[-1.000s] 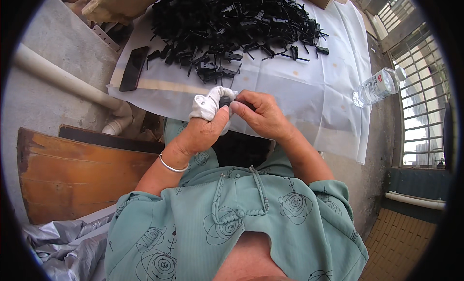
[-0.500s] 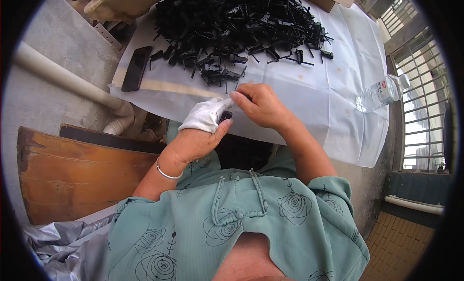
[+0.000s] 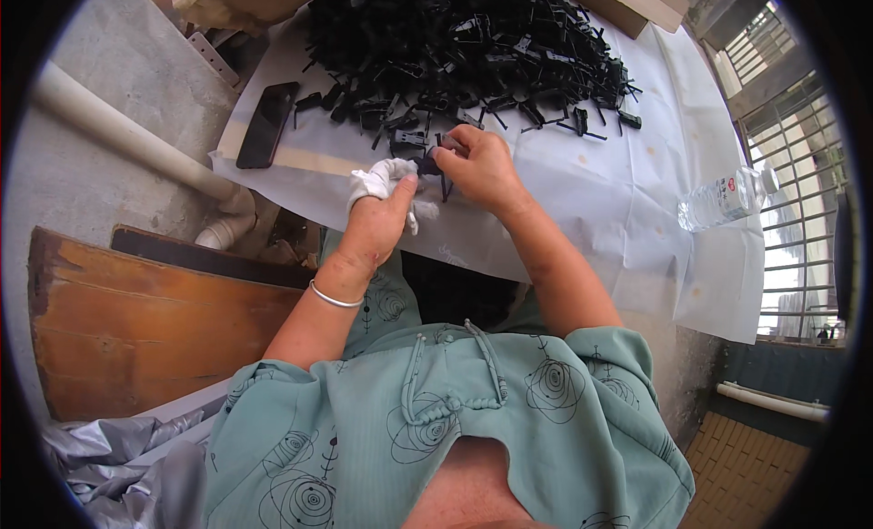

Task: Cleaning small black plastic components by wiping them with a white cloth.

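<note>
Left hand (image 3: 377, 215) — fingers wrapped in white cloth (image 3: 382, 177) — and right hand (image 3: 477, 165) pinch one small black plastic part (image 3: 429, 162) above the bench (image 3: 618, 192) (white-covered), beside the black parts pile (image 3: 464, 47).

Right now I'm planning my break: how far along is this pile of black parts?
No finished batch shows. In hand: left hand, fingers wrapped in white cloth, and right hand work one small black part. Left: the big heap of black parts on the white sheet.
</note>
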Demonstrator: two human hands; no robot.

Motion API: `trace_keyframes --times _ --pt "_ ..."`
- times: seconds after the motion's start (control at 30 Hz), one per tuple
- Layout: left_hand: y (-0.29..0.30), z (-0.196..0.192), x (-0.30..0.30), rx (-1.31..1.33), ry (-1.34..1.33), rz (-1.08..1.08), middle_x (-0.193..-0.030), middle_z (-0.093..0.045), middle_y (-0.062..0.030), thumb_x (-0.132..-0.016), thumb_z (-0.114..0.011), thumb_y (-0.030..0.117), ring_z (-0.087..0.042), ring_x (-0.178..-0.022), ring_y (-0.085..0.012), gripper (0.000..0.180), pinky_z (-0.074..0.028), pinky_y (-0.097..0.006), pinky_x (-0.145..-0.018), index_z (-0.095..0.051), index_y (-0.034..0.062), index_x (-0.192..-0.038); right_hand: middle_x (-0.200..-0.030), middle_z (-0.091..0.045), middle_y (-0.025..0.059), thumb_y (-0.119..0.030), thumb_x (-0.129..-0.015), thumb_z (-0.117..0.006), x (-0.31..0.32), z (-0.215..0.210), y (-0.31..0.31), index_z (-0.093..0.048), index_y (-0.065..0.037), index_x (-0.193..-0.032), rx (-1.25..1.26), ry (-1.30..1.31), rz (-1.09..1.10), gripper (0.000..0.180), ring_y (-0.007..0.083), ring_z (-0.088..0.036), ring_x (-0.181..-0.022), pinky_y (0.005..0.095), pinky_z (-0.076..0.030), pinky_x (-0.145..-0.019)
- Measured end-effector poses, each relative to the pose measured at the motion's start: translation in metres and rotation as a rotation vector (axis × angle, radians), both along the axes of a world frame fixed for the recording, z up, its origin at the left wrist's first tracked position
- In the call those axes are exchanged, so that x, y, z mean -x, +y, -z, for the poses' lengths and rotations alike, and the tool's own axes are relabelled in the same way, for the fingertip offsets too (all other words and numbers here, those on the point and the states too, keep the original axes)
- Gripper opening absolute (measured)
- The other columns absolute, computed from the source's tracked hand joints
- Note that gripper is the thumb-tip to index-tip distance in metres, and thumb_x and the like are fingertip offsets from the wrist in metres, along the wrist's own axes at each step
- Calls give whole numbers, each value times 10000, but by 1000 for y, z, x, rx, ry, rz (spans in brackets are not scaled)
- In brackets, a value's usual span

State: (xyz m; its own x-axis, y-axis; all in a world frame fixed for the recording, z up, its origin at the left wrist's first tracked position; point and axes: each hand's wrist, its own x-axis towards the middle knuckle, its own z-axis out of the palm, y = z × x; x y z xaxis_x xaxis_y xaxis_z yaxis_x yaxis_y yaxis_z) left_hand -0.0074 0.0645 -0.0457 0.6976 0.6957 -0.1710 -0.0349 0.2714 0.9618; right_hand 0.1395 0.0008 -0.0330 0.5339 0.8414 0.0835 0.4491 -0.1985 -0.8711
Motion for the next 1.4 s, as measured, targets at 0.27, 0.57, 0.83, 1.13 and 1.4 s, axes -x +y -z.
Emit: trace_keyframes --times 0.27,0.57,0.83,1.13,1.4 --pt "-8 -13 3 307 -227 208 -778 -575 -21 -897 -516 115 -509 -539 -66 173 -392 -191 -428 -515 34 -1051 -619 -545 95 -90 -800 -605 25 -25 -42 -563 5 -768 -305 -95 -330 108 196 -518 -530 293 -413 -504" --pt "-17 -39 14 -85 -95 224 -775 -567 6 -890 -517 94 -498 -586 -32 202 -397 -165 -495 -519 10 -1074 -577 -455 -28 -153 -835 -630 41 -20 -46 -547 -8 -726 -251 160 -45 199 34 -384 -571 210 -326 -484" --pt "-23 -34 15 -306 -57 135 -855 -576 -24 -808 -566 -4 -525 -649 -36 251 -446 -192 -566 -544 -24 -1056 -595 -484 7 -209 -908 -516 32 -28 -54 -549 14 -773 -164 119 -202 263 81 -413 -578 252 -380 -527" --pt "-28 -31 12 -1085 103 -43 -905 -605 -182 -739 -598 58 -590 -822 -326 261 -477 -353 -738 -587 -17 -988 -610 -537 59 -187 -912 -482 39 -14 -49 -569 18 -766 -55 47 -161 266 101 -451 -577 271 -409 -555" --pt "-36 -25 18 -908 134 1 -880 -588 -169 -754 -571 12 -574 -794 -300 257 -462 -341 -726 -568 -27 -1008 -669 -572 12 -198 -925 -469 44 5 -50 -588 32 -788 -67 279 -183 293 81 -487 -648 251 -430 -608"
